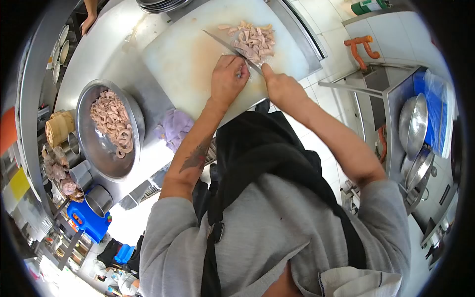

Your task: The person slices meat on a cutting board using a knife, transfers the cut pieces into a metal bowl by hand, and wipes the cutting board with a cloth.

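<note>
A white cutting board (180,64) lies on the steel counter in front of me. My right hand (285,91) is wrapped round the handle of a long knife (221,42), its blade slanting up and left across the board. Close beside the blade, my left hand (228,79) rests on the board with curled fingers; what they hold, if anything, is hidden. Just beyond the knife lies a pile of pale meat strips (257,40). To the left stands a large steel bowl (134,153) with pale, curled meat pieces (110,116) inside.
A purple cloth (175,127) lies between bowl and board. Another person's hand (88,24) rests at the counter's far left edge. Stacked plates (161,6) stand behind the board. Steamer baskets (60,127) and a steel pot (99,200) are at left; metal bowls (414,126) at right.
</note>
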`<action>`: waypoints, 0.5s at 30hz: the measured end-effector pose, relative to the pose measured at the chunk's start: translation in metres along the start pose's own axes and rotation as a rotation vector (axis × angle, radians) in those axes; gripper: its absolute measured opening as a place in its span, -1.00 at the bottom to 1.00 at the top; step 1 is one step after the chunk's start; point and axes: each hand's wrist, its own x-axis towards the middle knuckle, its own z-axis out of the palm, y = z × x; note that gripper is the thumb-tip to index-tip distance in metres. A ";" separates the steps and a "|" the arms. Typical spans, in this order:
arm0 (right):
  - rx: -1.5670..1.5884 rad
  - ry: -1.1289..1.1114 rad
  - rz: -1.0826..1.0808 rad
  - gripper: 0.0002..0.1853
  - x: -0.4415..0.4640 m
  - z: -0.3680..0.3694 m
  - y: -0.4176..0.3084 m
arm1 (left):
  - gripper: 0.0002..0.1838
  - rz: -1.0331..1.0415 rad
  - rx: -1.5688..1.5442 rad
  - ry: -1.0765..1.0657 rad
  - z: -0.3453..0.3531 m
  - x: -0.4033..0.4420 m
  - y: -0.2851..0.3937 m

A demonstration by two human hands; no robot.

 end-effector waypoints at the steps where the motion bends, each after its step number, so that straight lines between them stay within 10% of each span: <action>1: 0.021 -0.010 0.015 -0.67 0.001 0.003 0.003 | -0.88 0.000 -0.002 -0.003 -0.001 -0.004 0.002; 5: 0.189 -0.304 0.143 -0.71 -0.001 -0.070 -0.006 | -0.77 0.014 0.047 0.038 -0.019 -0.009 0.009; 6: 0.112 -0.004 -0.057 -0.73 -0.003 -0.040 0.025 | -0.73 -0.006 0.077 0.118 -0.025 -0.009 0.009; 15: -0.032 -0.184 0.096 -0.64 -0.099 -0.077 -0.021 | -0.79 0.045 0.077 -0.035 -0.019 -0.011 -0.001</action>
